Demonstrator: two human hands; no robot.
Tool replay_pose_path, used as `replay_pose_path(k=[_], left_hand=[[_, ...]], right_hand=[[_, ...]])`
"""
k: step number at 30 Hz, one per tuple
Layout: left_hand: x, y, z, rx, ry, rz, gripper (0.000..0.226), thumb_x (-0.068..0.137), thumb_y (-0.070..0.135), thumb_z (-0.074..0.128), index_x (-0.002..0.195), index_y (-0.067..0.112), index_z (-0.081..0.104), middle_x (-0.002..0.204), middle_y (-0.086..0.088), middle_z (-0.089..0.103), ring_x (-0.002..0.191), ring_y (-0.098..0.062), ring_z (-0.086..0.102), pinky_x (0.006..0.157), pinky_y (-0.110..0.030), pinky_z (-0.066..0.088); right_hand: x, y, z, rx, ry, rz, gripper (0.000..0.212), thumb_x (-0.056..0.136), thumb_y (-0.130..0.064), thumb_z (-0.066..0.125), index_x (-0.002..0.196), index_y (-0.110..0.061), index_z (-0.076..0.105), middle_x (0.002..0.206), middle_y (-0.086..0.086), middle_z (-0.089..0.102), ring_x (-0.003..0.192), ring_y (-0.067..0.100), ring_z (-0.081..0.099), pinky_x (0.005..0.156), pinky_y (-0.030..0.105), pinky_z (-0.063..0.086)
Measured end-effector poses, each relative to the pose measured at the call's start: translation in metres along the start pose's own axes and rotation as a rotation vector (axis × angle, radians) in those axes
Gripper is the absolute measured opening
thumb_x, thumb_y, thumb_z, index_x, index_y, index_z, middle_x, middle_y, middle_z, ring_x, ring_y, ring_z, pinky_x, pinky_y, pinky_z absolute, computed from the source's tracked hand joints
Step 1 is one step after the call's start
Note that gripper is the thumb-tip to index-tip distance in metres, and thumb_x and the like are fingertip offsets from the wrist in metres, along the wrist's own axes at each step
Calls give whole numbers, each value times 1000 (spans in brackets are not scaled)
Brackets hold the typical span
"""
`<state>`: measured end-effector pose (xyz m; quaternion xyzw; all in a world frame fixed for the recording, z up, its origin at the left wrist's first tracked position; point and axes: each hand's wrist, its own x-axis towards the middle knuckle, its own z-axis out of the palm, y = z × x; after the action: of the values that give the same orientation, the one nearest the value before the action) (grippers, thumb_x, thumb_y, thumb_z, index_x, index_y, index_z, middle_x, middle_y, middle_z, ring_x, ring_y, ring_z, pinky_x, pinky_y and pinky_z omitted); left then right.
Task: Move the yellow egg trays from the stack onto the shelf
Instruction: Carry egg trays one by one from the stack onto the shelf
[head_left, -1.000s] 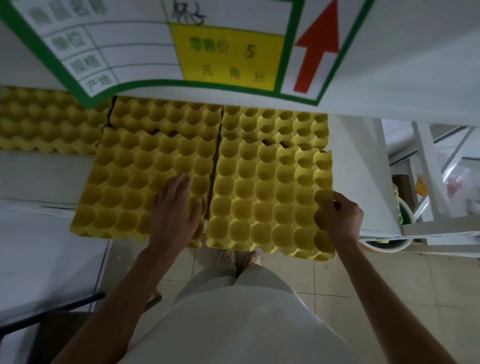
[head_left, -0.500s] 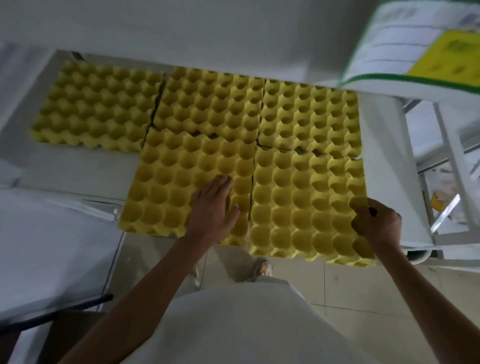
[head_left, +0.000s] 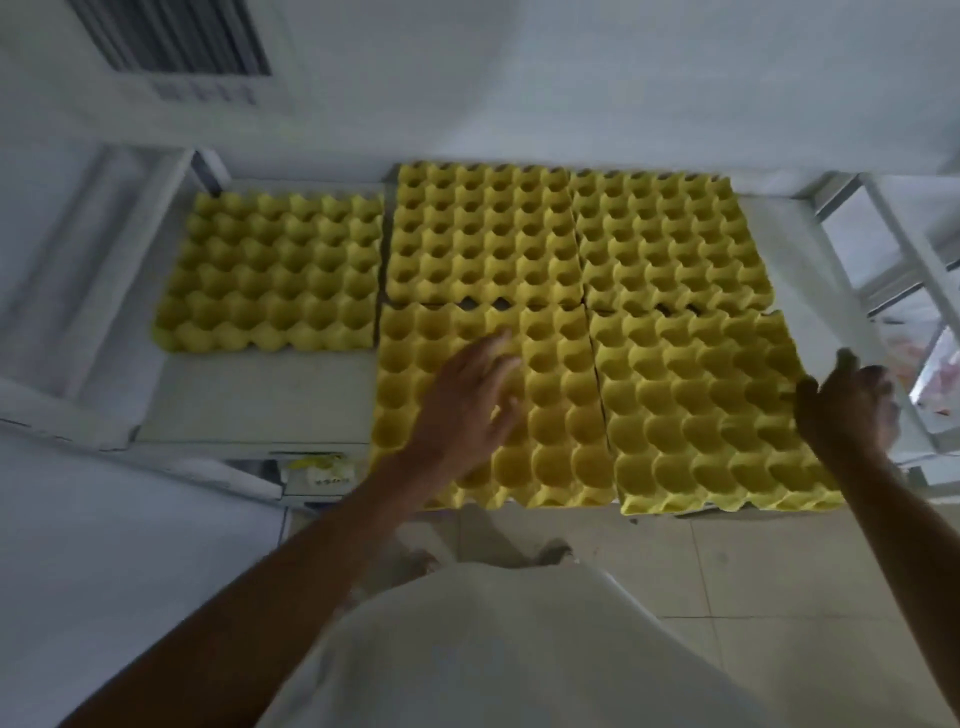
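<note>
Five yellow egg trays (head_left: 483, 239) lie on the shelf (head_left: 260, 400) — the two front ones overhang its edge. Left hand (head_left: 467, 400) hovers flat and open over the front-left tray (head_left: 550, 415); right hand (head_left: 852, 405), open and empty, sits beside the front-right tray (head_left: 701, 410). Unpushed, either could tip off — the stack is out of view.

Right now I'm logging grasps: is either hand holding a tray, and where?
Nothing is held. The left hand lies open over the front middle tray; the right hand is open beside the front right tray.
</note>
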<state>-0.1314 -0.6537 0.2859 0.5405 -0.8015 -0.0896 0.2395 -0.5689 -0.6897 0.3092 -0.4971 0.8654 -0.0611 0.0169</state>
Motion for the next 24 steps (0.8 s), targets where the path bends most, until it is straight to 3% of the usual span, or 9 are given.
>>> replay_pose_path(k=[3,5,8,13,15,19,24], left_hand=[[3,-86,-49,200,57,-165,56,94,45,54,144,20,57,162,-7,43,147,-30,47,111,-47,48],[8,-143,-78,312,-3,-340,64,91,48,58,149,20,53,164,-12,40,149,-38,42,110,-55,47],[8,-196,-97,317,-187,-571,72,95,52,64,158,25,43,171,-12,29,155,-43,29,119,-59,36],[3,-216,-87,283,-279,-592,65,103,55,50,161,27,37,162,-10,45,152,-44,34,125,-55,26],[1,-218,-87,253,-262,-598,65,103,54,51,160,26,38,158,-12,48,152,-44,33,126,-56,24],[-6,-224,-88,225,-213,-565,65,102,49,59,158,21,43,151,-16,54,149,-45,38,127,-55,23],[-9,-232,-90,197,-223,-502,61,103,44,60,156,20,45,134,-17,64,140,-41,50,127,-52,22]], right_hand=[[-60,-55,-7,125,131,-377,61,101,-46,51,153,-18,37,142,25,45,122,47,51,92,59,49],[-113,-103,-2,139,20,-598,67,99,-57,47,159,-32,29,157,16,35,136,39,46,99,55,49],[-166,-170,27,46,-102,-803,74,99,-65,39,164,-39,15,170,14,15,154,36,21,117,53,32],[-143,-249,60,-14,-124,-806,75,101,-50,50,164,-36,12,171,16,4,159,36,7,124,55,21],[-120,-263,64,-46,-200,-839,78,98,-62,45,164,-37,11,172,13,1,159,35,4,124,58,18],[-89,-267,58,-15,-324,-846,104,79,-87,44,164,-35,12,172,10,5,158,32,6,124,57,17],[-76,-259,62,16,-307,-864,101,76,-90,42,160,-39,18,170,4,11,158,26,9,119,56,27]])
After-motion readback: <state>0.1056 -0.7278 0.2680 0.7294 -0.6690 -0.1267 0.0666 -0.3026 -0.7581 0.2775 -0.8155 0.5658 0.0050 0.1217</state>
